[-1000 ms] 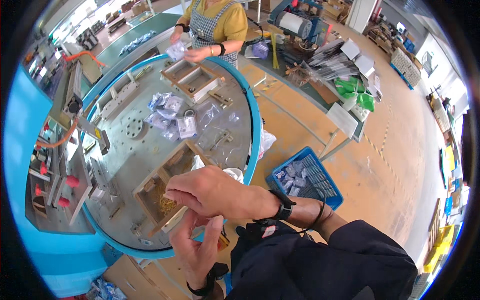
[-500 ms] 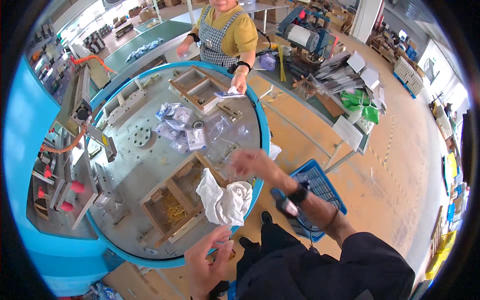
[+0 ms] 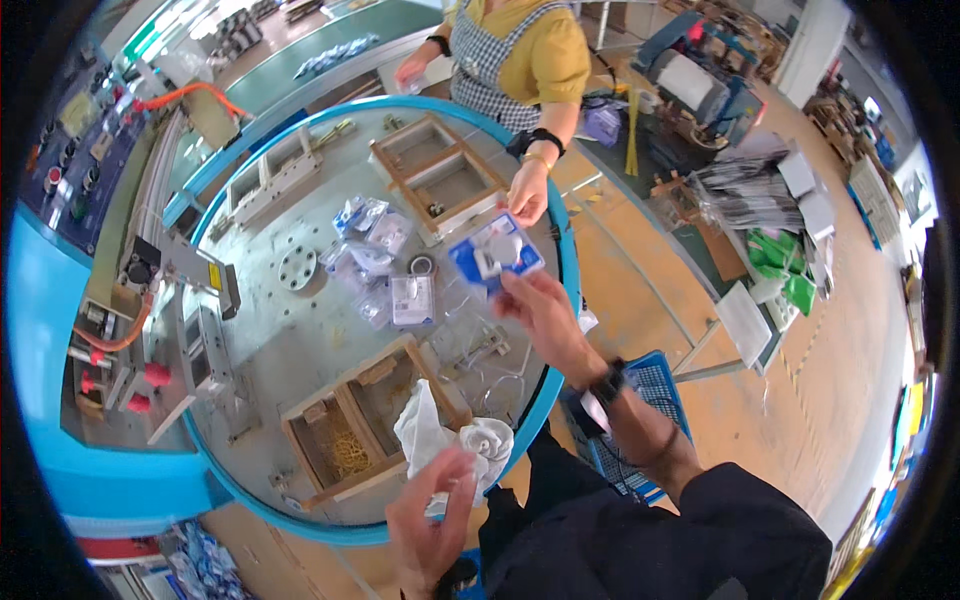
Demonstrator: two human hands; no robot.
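My right hand (image 3: 545, 312) reaches out over the table's right edge, its fingers closed on the lower right corner of a blue-and-white package (image 3: 495, 252). A co-worker's hand (image 3: 528, 195) is at the upper right corner of the same package. My left hand (image 3: 432, 515) is low at the near edge, fingers a little apart and nothing seen in them. It partly covers a crumpled white cloth (image 3: 488, 442); whether it touches the cloth I cannot tell. The cloth lies over the corner of a wooden-framed tray (image 3: 345, 400) holding yellow rubber bands.
The round metal table (image 3: 270, 345) has a blue rim. On it are clear-bagged packages (image 3: 410, 300), a tape roll (image 3: 421, 264) and a second two-part frame (image 3: 405, 180). Machine arms (image 3: 205, 280) stand on the left. A blue basket (image 3: 655, 400) is beside my right forearm.
My right hand has moved forward and taken hold of the package. The co-worker's hand has brought it toward me. My left hand has risen in front of the cloth.
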